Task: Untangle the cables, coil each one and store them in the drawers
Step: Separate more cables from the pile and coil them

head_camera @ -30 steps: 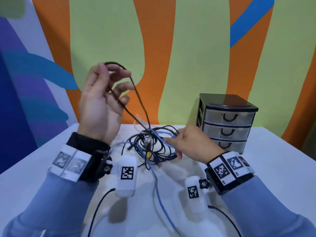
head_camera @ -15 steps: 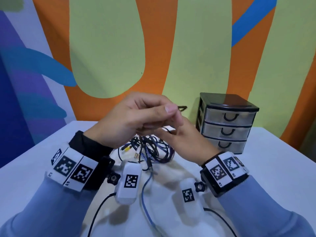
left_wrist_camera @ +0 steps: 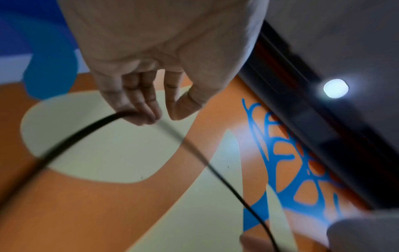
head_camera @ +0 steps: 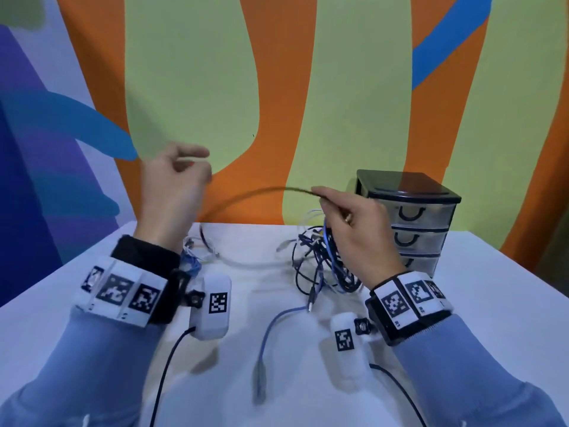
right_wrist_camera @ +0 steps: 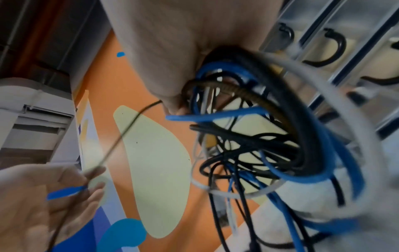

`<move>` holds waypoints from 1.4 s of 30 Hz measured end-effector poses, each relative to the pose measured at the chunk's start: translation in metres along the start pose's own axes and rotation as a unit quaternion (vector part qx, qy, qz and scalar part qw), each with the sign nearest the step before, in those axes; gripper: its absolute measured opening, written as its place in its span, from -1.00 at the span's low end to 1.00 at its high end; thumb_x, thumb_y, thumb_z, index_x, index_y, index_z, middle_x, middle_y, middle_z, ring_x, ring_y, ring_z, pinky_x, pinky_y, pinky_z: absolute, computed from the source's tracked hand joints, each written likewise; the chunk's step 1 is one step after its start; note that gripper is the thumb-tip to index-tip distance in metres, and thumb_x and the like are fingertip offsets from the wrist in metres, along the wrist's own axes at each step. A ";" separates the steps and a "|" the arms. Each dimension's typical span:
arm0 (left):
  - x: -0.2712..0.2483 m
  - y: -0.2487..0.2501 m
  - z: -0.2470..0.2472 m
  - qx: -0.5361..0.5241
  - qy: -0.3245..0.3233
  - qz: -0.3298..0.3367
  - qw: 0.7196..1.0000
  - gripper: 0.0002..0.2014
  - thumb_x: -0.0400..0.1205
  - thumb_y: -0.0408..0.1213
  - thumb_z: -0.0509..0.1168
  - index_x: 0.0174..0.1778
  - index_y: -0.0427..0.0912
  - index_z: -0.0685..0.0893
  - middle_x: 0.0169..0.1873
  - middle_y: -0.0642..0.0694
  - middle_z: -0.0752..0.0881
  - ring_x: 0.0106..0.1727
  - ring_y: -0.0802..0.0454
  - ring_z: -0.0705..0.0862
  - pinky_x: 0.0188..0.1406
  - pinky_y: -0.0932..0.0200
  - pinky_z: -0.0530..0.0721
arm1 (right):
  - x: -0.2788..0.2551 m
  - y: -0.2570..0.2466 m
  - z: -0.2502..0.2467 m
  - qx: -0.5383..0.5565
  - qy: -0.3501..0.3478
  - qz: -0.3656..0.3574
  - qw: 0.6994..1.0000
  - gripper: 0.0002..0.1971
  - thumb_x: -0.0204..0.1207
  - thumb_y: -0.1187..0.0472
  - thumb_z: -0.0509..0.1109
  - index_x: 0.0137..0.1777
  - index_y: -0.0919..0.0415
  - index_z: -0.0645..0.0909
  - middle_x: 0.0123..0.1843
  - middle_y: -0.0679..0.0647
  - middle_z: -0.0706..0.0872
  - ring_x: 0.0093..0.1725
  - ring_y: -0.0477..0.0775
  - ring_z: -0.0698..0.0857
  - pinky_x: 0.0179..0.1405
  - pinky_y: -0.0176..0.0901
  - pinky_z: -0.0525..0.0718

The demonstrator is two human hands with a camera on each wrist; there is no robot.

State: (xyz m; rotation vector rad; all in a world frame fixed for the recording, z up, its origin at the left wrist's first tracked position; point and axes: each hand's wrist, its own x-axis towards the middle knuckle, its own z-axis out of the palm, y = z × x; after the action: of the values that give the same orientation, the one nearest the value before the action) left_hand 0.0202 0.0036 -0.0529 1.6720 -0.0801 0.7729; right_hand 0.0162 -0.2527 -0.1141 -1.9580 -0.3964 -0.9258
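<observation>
A thin dark cable arcs through the air between my two hands. My left hand is raised at the left with its fingers curled round one stretch of the dark cable. My right hand pinches the cable's other stretch just above the tangle of black, blue and white cables. In the right wrist view the tangle hangs bunched against my palm. The three-drawer unit stands behind my right hand with every drawer closed.
A blue cable trails from the tangle toward the white table's front edge. A few thin white and blue leads lie near my left wrist. The painted wall rises right behind the table.
My hands were together over the tangle; they have now drawn apart, left hand up and left, stretching the dark cable between them. The tangle has shifted right with my right hand.
</observation>
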 end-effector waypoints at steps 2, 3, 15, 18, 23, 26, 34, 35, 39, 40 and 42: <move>-0.007 0.002 0.004 0.102 -0.035 0.119 0.987 -0.56 0.62 -0.36 0.35 0.37 0.13 0.77 0.26 0.02 0.70 0.24 0.16 0.68 0.19 0.26 0.63 | 0.000 0.000 0.000 -0.046 -0.049 -0.017 0.998 -0.72 0.78 0.18 0.39 0.36 -0.11 0.82 -0.16 -0.21 0.81 -0.21 -0.20 0.67 -0.17 -0.14 0.65; -0.011 0.004 0.009 0.132 -0.080 0.178 0.972 -0.54 0.63 -0.32 0.36 0.43 0.16 0.75 0.34 0.09 0.68 0.34 0.24 0.64 0.27 0.37 0.56 | -0.001 -0.002 0.001 -0.061 -0.076 -0.023 0.995 -0.72 0.78 0.15 0.39 0.35 -0.14 0.82 -0.14 -0.21 0.83 -0.18 -0.18 0.68 -0.14 -0.08 0.69; -0.033 0.005 0.032 0.289 -0.205 0.288 0.890 -0.62 0.75 0.11 0.39 -0.26 -0.07 0.81 -0.54 -0.09 0.62 -0.39 -0.11 0.56 -0.37 -0.13 0.56 | -0.010 -0.014 0.012 0.025 -0.213 0.021 0.976 -0.77 0.75 0.22 0.37 0.19 -0.03 0.37 -0.15 -0.02 0.82 -0.27 -0.12 0.67 -0.23 -0.21 0.58; -0.028 0.019 0.021 0.035 -0.011 0.272 0.962 -0.70 0.80 -0.04 0.35 -0.23 -0.01 0.77 -0.37 0.03 0.77 -0.26 0.03 0.71 -0.25 0.03 0.60 | -0.011 0.001 0.009 -0.107 -0.277 0.061 0.953 -0.64 0.59 0.41 0.34 0.15 -0.12 0.51 0.13 -0.17 0.75 0.20 -0.08 0.69 0.23 -0.05 0.68; -0.007 0.010 -0.006 0.013 0.025 0.139 0.990 -0.70 0.71 -0.06 0.44 -0.32 -0.08 0.80 -0.40 -0.12 0.74 -0.31 0.11 0.56 -0.26 0.14 0.46 | -0.007 0.007 0.002 -0.169 -0.211 0.092 0.958 -0.39 0.42 0.50 0.28 0.13 -0.32 0.68 0.22 -0.12 0.70 0.33 0.02 0.62 0.35 0.08 0.63; -0.009 -0.004 -0.004 0.213 -0.072 0.094 0.970 -0.70 0.61 -0.19 0.44 -0.39 -0.28 0.77 -0.51 -0.12 0.68 -0.41 0.04 0.56 -0.36 0.10 0.52 | -0.002 0.010 0.001 -0.192 -0.213 0.125 0.950 -0.68 0.49 0.31 0.26 -0.16 -0.11 0.78 -0.07 -0.04 0.76 0.15 0.13 0.68 0.13 0.05 0.70; -0.019 -0.016 0.010 0.441 -0.310 0.025 0.842 -0.87 0.62 -0.24 0.40 -0.14 -0.12 0.86 -0.28 -0.04 0.78 -0.20 -0.15 0.70 -0.20 0.01 0.66 | -0.004 0.006 -0.010 -0.241 -0.241 0.155 0.927 -0.67 0.37 0.19 0.66 -0.25 0.04 0.48 -0.21 -0.03 0.45 -0.11 0.11 0.48 -0.27 -0.11 0.43; -0.022 -0.016 0.013 0.459 -0.322 0.043 0.827 -0.84 0.64 -0.29 0.39 0.00 0.03 0.85 -0.06 -0.03 0.79 0.03 -0.12 0.73 0.01 -0.04 0.71 | -0.002 0.007 -0.010 -0.210 -0.217 0.152 0.941 -0.68 0.36 0.31 0.60 -0.28 0.11 0.44 -0.29 0.01 0.44 -0.25 0.09 0.44 -0.35 -0.11 0.35; -0.028 -0.014 0.024 0.448 -0.372 0.110 0.806 -0.58 0.67 -0.46 0.32 0.25 0.16 0.83 0.32 0.03 0.68 0.35 -0.02 0.60 0.37 -0.09 0.57 | 0.003 0.007 -0.015 0.017 -0.091 0.176 0.980 -0.69 0.34 0.49 0.54 -0.31 0.17 0.46 -0.14 0.36 0.67 -0.21 0.11 0.56 -0.15 -0.01 0.57; -0.029 -0.015 0.027 0.406 -0.385 0.102 0.823 -0.63 0.70 -0.44 0.33 0.23 0.09 0.86 0.28 0.03 0.76 0.28 0.03 0.68 0.34 0.00 0.63 | 0.004 0.004 -0.015 0.083 -0.061 0.182 0.978 -0.63 0.35 0.58 0.50 -0.33 0.14 0.44 -0.05 0.37 0.74 -0.15 0.14 0.65 -0.12 0.01 0.65; -0.032 -0.018 0.033 0.314 -0.396 0.073 0.860 -0.83 0.77 -0.25 0.41 0.13 0.02 0.91 0.03 0.12 0.87 0.05 0.19 0.77 0.17 0.12 0.71 | 0.005 -0.004 -0.017 0.217 -0.036 0.200 0.955 -0.57 0.37 0.74 0.36 -0.32 0.18 0.38 0.02 0.34 0.76 -0.05 0.21 0.77 -0.06 -0.02 0.79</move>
State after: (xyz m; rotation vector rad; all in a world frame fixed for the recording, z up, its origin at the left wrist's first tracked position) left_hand 0.0180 -0.0327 -0.0863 2.5551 -0.5893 0.1533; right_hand 0.0097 -0.2648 -0.1024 -1.5859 -0.2084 -0.4600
